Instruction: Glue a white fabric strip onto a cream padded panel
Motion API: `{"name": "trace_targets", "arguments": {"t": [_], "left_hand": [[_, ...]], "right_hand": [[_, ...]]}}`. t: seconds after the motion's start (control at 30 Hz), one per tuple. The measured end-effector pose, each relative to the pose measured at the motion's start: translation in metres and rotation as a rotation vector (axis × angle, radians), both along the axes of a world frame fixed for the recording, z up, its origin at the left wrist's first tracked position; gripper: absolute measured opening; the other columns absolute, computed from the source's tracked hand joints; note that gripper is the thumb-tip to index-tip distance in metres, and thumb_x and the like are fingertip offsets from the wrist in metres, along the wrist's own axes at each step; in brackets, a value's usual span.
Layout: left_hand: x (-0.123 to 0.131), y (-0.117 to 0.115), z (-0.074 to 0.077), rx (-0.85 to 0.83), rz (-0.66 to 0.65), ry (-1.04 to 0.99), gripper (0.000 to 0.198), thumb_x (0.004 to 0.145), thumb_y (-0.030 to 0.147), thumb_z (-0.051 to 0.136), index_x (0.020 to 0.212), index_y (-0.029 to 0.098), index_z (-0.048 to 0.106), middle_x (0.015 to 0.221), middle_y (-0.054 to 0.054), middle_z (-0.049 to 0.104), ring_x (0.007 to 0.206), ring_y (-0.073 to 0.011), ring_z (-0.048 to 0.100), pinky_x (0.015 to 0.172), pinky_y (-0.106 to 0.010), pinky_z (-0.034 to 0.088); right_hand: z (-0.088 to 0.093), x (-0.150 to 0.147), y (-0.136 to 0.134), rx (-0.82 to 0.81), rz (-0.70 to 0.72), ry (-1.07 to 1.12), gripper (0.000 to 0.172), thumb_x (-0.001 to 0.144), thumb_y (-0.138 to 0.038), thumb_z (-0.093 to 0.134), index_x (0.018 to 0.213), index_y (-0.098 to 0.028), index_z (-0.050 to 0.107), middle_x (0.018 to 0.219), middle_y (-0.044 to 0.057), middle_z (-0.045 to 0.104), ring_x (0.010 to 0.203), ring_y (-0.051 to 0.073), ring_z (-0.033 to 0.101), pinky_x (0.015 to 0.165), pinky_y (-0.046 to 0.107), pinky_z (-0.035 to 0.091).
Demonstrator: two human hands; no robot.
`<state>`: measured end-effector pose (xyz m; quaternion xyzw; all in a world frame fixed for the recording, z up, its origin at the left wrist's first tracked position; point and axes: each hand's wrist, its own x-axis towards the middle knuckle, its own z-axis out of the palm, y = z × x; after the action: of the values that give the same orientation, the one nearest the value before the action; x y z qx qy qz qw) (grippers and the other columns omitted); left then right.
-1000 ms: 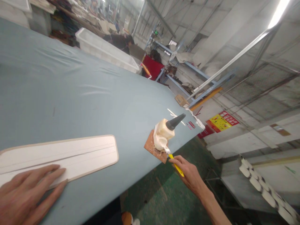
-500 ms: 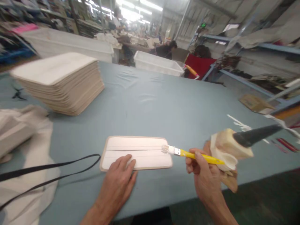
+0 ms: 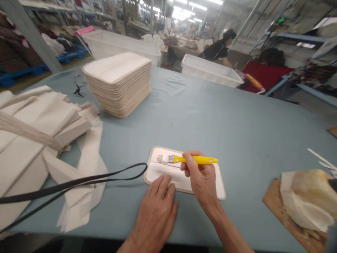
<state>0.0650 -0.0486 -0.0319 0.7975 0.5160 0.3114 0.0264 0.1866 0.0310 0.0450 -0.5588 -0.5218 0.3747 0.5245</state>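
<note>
Loaded brush (image 3: 179, 159) at the left part of a pale panel (image 3: 180, 177)

In the head view, the panel lies flat on the blue-grey counter (image 3: 237, 126), in front of the person. The right hand (image 3: 201, 177) is closed around the yellow handle of the brush, thumb along its near side, and the bristles point left over the panel's upper left area. Whether they touch the surface or sit just above it is hard to tell. The left hand (image 3: 159, 207) grips nothing; its fingers are stretched out, with the tips resting on the panel's near edge.

White stuff clings to the bristles, so brushing on this panel looks under way rather than finished. White on a pale surface hides how much is covered. Lines run lengthwise along the panel, partly behind the right hand.

A tall stack of pale pieces (image 3: 121, 86) stands farther back; whether those are done or waiting cannot be told. A heap of cloth (image 3: 50, 112) lies to the left, with a black strap (image 3: 52, 189) looping across it toward the panel. At the right, well apart from the hands, a cut-open container (image 3: 302, 196) sits on a brown board (image 3: 273, 196).
</note>
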Motion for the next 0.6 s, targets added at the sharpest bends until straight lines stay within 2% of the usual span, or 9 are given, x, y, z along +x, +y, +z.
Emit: {"name": "trace_targets", "arguments": {"t": [0.13,0.27,0.43,0.5,0.6], "left_hand": [[-0.005,-0.001,0.003,-0.008,0.082,-0.046,0.034,0.094,0.017,0.054,0.127,0.019,0.062,0.139,-0.008,0.062,0.134,-0.0376,0.047,0.11,-0.064,0.043],[-0.011,0.001,0.003,-0.001,0.069,-0.142,0.036,0.093,0.015,0.056,0.129,0.014,0.059,0.142,-0.015,0.058,0.132,-0.036,0.048,0.105,-0.058,0.049],[-0.011,0.001,0.009,-0.064,0.041,-0.182,0.038,0.089,0.014,0.058,0.127,0.013,0.059,0.139,-0.016,0.06,0.131,-0.0378,0.051,0.104,-0.06,0.052],[-0.014,-0.001,0.013,-0.02,0.024,-0.295,0.032,0.091,0.015,0.056,0.122,0.013,0.059,0.129,-0.015,0.065,0.123,-0.0342,0.057,0.102,-0.055,0.055],[-0.032,-0.009,0.018,0.145,0.006,-0.51,0.018,0.093,0.014,0.055,0.11,0.013,0.06,0.1,-0.01,0.068,0.097,-0.0236,0.063,0.088,-0.039,0.059]], "right_hand": [[-0.001,0.003,0.008,0.042,-0.044,-0.024,0.041,0.088,-0.056,0.067,0.087,-0.015,0.067,0.059,-0.001,0.061,0.049,0.011,0.049,0.047,0.022,0.04],[-0.005,0.017,0.009,0.061,-0.108,-0.051,0.041,0.088,-0.055,0.069,0.088,-0.014,0.067,0.06,-0.001,0.062,0.049,0.01,0.05,0.049,0.022,0.042],[-0.014,0.029,0.001,0.015,-0.173,0.003,0.039,0.084,-0.054,0.073,0.09,-0.015,0.069,0.062,-0.002,0.063,0.052,0.01,0.052,0.054,0.022,0.044],[-0.015,0.028,-0.001,-0.003,-0.225,0.057,0.037,0.081,-0.052,0.076,0.089,-0.016,0.07,0.063,-0.002,0.063,0.053,0.01,0.054,0.053,0.021,0.044],[-0.01,0.022,-0.001,-0.008,-0.285,0.134,0.034,0.074,-0.047,0.08,0.084,-0.017,0.07,0.062,-0.001,0.063,0.053,0.012,0.054,0.051,0.021,0.045]]}}
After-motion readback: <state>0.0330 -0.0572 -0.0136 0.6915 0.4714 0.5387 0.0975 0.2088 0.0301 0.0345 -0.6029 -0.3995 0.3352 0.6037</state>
